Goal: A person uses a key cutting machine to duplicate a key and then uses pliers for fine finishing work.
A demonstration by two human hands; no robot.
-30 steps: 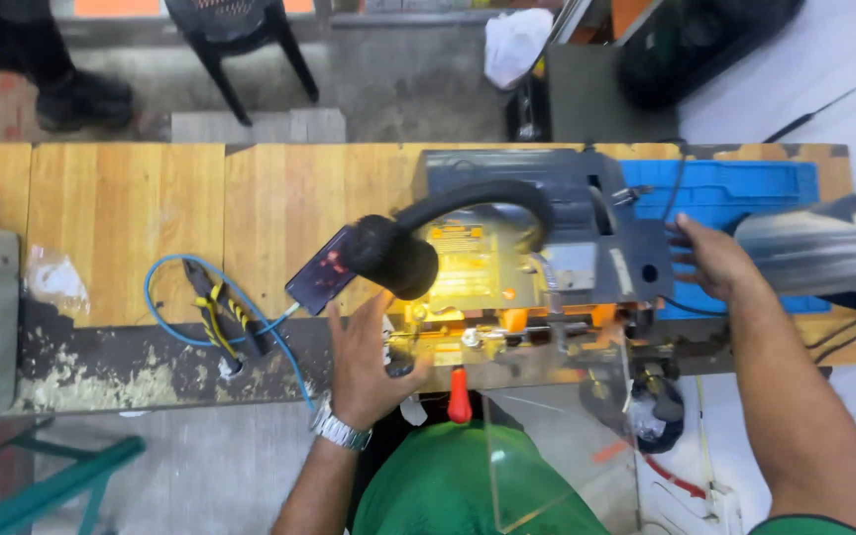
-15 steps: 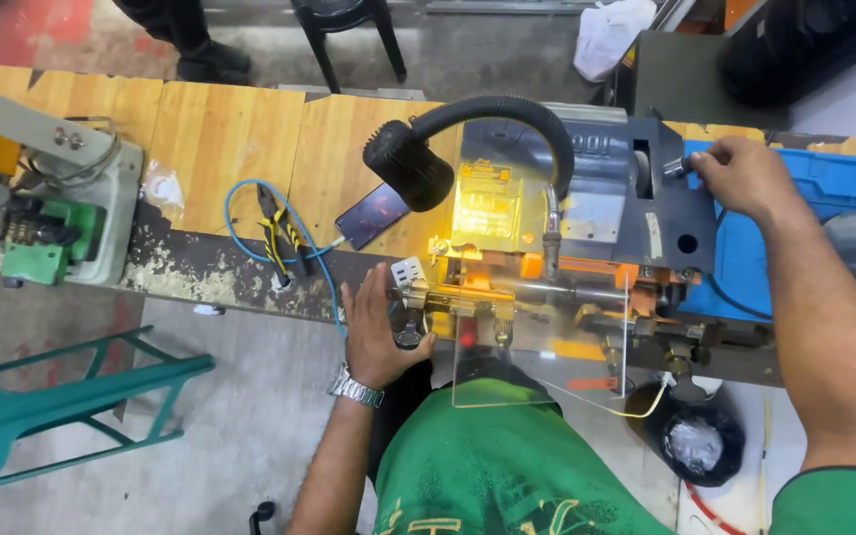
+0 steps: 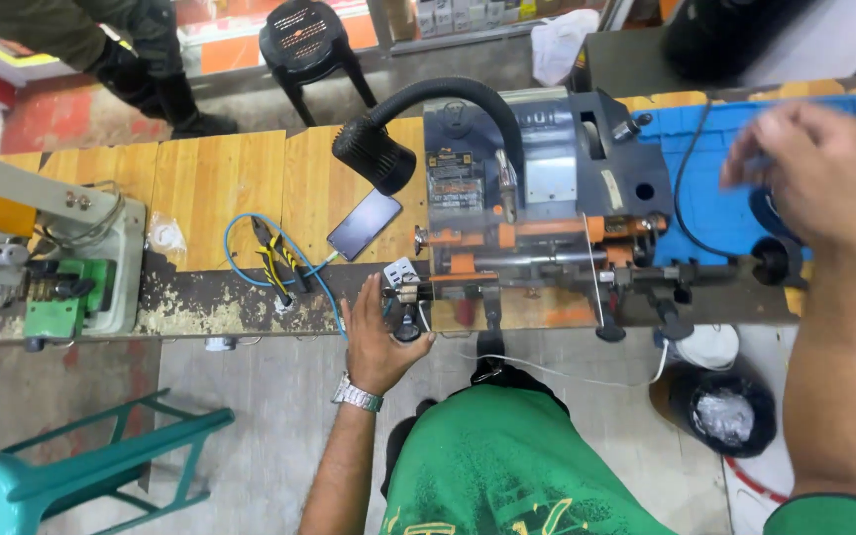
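At frame centre, the left hand (image 3: 376, 335) pinches a small black knob (image 3: 406, 327) on the grey-orange machine (image 3: 532, 213) on the bench (image 3: 220, 183). Rigid, probably heavy; take its knobs. Right hand (image 3: 814, 173) blurred, grip unclear.

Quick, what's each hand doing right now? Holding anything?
Left hand: curled around a small black knob at the left end of the grey and orange machine.
Right hand: blurred above the blue tray; grip cannot be told.
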